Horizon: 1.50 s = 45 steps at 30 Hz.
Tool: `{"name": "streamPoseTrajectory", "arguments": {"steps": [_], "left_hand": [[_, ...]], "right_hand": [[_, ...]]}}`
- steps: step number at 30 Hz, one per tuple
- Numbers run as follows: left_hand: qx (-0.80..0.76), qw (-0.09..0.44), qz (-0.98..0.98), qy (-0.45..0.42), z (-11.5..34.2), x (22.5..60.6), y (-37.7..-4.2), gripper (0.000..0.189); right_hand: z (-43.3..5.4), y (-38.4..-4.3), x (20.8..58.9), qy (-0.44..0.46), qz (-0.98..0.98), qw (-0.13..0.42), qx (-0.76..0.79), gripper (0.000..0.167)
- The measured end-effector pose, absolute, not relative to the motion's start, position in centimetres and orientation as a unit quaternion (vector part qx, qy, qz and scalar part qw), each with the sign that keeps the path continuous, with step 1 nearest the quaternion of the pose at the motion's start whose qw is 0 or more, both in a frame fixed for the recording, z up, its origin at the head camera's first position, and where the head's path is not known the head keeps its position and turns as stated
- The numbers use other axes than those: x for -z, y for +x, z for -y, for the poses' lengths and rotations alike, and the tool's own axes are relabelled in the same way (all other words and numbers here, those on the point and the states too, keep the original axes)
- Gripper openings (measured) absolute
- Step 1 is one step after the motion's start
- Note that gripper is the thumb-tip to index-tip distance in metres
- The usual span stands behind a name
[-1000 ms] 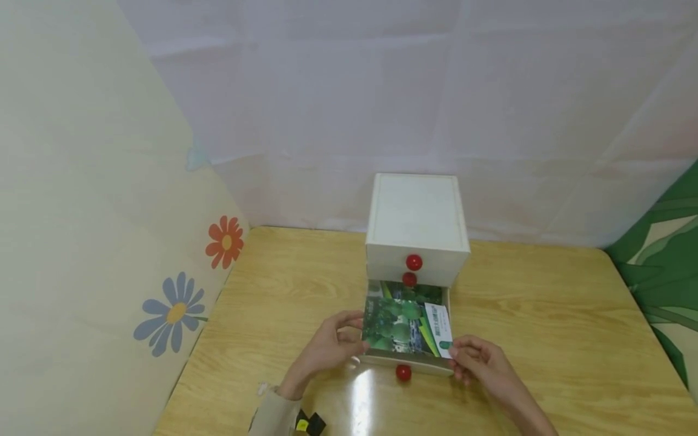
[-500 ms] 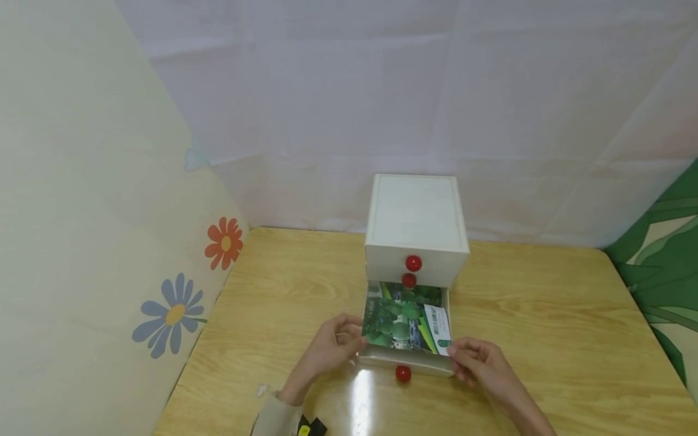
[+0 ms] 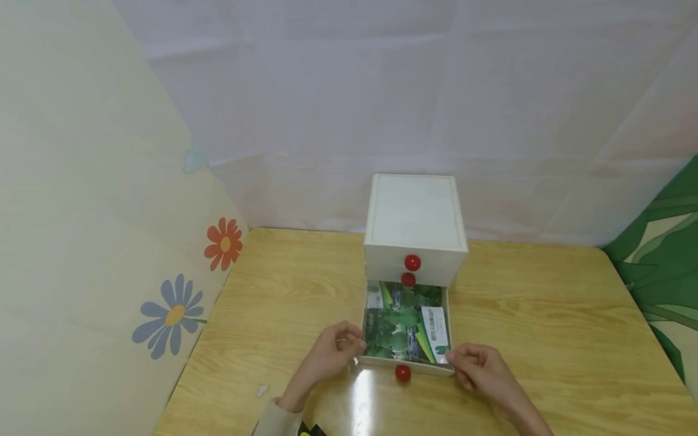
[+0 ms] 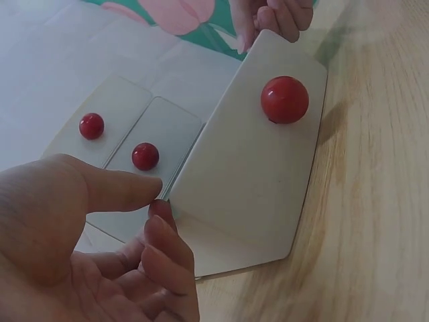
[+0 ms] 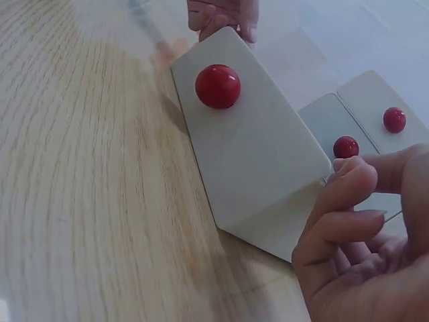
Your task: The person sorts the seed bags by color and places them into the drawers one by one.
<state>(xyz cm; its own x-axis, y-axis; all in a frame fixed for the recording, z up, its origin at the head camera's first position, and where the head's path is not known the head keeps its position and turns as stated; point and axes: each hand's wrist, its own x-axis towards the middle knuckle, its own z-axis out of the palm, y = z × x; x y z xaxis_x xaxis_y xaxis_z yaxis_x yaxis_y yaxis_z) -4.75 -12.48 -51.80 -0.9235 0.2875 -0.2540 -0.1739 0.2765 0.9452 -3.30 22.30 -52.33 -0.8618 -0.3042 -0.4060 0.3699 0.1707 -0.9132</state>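
A green printed leaflet (image 3: 400,330) with a white text panel lies flat in the pulled-out bottom drawer (image 3: 428,368) of a small white cabinet (image 3: 414,212). Behind it, partly covered, is a second green leaflet (image 3: 428,295). My left hand (image 3: 331,352) pinches the near left corner between thumb and index finger; a sliver of green shows there in the left wrist view. At the near right corner, my right hand (image 3: 485,369) pinches the leaflet right at the drawer's rim. The drawer front (image 4: 241,161) hides most of the leaflet in both wrist views.
Red round knobs mark the drawers; the lowest knob (image 3: 403,373) sticks out toward me, and the upper drawers are closed. The cabinet stands on a wood-grain table (image 3: 545,327). A white cloth (image 3: 349,109) hangs behind, with a flower-printed panel (image 3: 109,212) at left.
The leaflet's near edge, held above the drawer before, has come down and forward to the drawer front. Both hands have lowered slightly with it, still pinching its corners.
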Motion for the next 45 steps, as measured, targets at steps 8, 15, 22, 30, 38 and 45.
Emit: {"name": "streamPoseTrajectory", "arguments": {"steps": [8,15,22,30,38,45], "left_hand": [[-0.606,0.185,-0.772,0.054,12.6,51.9,-4.8,0.027],[-0.599,0.165,-0.781,0.057,12.7,51.6,-4.9,0.027],[-0.585,0.15,-0.793,0.079,12.9,51.0,-5.7,0.032],[-0.586,0.083,-0.801,0.091,12.8,49.6,-7.6,0.031],[-0.622,0.004,-0.779,0.08,12.3,48.2,-10.0,0.028],[-0.625,-0.063,-0.77,0.111,11.6,46.4,-12.1,0.031]], "right_hand": [[-22.0,-2.8,52.2,0.044,-0.744,0.24,0.622,0.031],[-20.4,-1.5,52.4,0.111,-0.795,0.145,0.579,0.025],[-18.9,0.7,52.3,0.118,-0.805,0.097,0.573,0.023],[-17.4,2.0,52.6,0.052,-0.776,0.165,0.606,0.018],[-16.4,2.2,54.7,0.015,-0.702,0.237,0.671,0.039],[-14.9,2.5,55.5,0.062,-0.645,0.263,0.714,0.051]]}}
